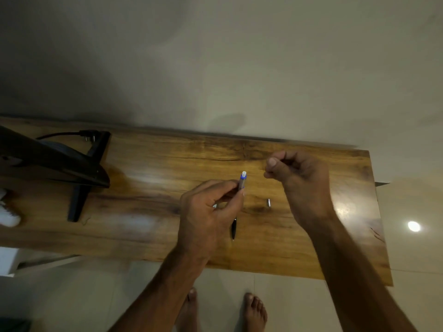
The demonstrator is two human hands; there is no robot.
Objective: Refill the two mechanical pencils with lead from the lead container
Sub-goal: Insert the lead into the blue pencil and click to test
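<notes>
My left hand (208, 212) grips a mechanical pencil (242, 182) with a blue and grey barrel, its white eraser end pointing up and away from me. My right hand (297, 178) hovers to the right of it, thumb and forefinger pinched together; whatever they pinch is too small to make out. A small silver cap (269, 202) lies on the wooden table (148, 192) below my right hand. A second, black pencil (234, 228) lies on the table just under my left hand. The lead container is partly hidden under my left fingers, if there at all.
A black monitor stand (79, 168) with a cable plug (90, 135) takes up the table's left end. A white object (8, 212) sits at the far left edge. My bare feet (227, 310) stand on the tiled floor in front of the table.
</notes>
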